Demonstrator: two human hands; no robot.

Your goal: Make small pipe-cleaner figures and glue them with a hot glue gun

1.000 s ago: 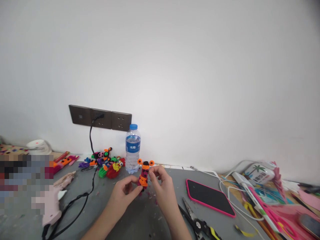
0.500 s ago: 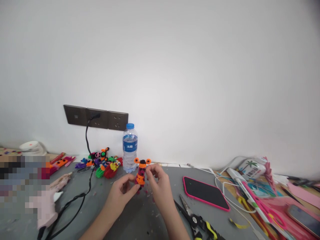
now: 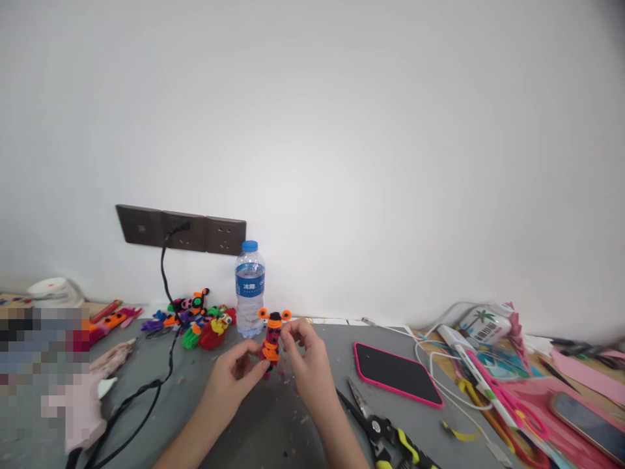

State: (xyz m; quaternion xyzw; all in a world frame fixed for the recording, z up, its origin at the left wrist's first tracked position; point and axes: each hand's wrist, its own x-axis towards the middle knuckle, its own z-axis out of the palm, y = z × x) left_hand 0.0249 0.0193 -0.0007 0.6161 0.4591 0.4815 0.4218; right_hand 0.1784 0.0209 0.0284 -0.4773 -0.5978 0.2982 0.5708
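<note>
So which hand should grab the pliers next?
Probably the right hand. The pliers lie on the table just beside its wrist, while the left hand is across on the far side, pinching the figure.

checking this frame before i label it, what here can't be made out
- Head view, lower part of the pipe-cleaner figure: hidden behind the left hand and right hand fingers.
- Head view, left edge: a pixelated patch blurs whatever lies there.
- Head view, pliers: handles cut off by the bottom edge.
- Head view, water bottle: label print too small to read.
</note>
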